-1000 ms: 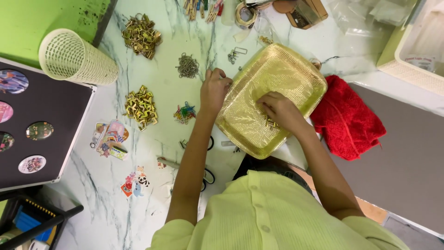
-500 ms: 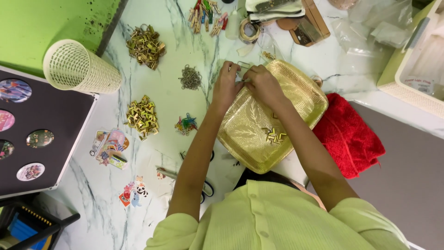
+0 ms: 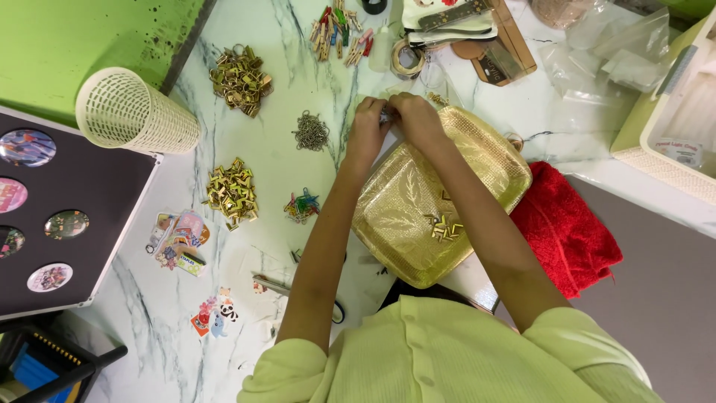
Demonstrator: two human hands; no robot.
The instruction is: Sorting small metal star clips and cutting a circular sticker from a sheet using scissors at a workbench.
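Note:
My left hand (image 3: 368,127) and my right hand (image 3: 415,119) meet at the far left corner of a gold tray (image 3: 393,216). Their fingertips pinch together around a small piece (image 3: 386,112), which is too small to identify. The textured, rectangular tray lies tilted on the white marble table (image 3: 283,172). A few small gold clasps (image 3: 444,226) lie in the tray's middle, under my right forearm. My light green sleeves fill the bottom of the view.
Left of the hands lie a chain heap (image 3: 310,132), two piles of gold clasps (image 3: 239,78) (image 3: 233,192), coloured clips (image 3: 302,205) and a white mesh basket (image 3: 134,112) on its side. A red cloth (image 3: 570,227) lies right of the tray. Clothespins (image 3: 339,30) and tape (image 3: 406,60) lie beyond.
My right hand left the gold clasps in the tray's middle and moved up to the far corner. My left hand joined it there, and the fingertips closed together.

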